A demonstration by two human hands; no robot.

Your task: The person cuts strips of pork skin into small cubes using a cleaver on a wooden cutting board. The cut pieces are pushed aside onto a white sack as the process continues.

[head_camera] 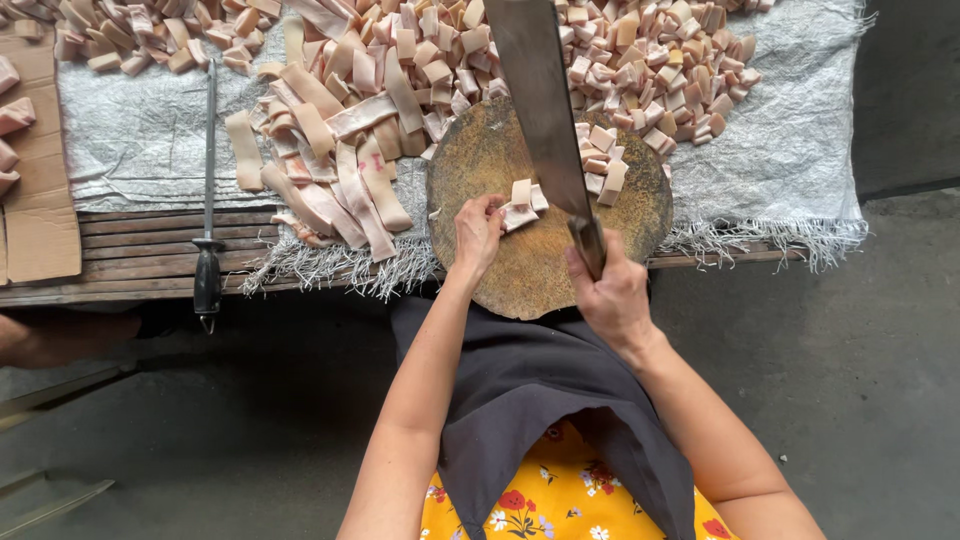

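Pork skin strip (520, 205) lies near the middle of the round chopping board (520, 270). The left hand (477, 232) pinches its 9 o'clock end, fingers bent. The right hand (612, 295) grips the big cleaver (540, 100), lifted and pointing to 12 o'clock. A chop landing too far left could cut those fingertips.
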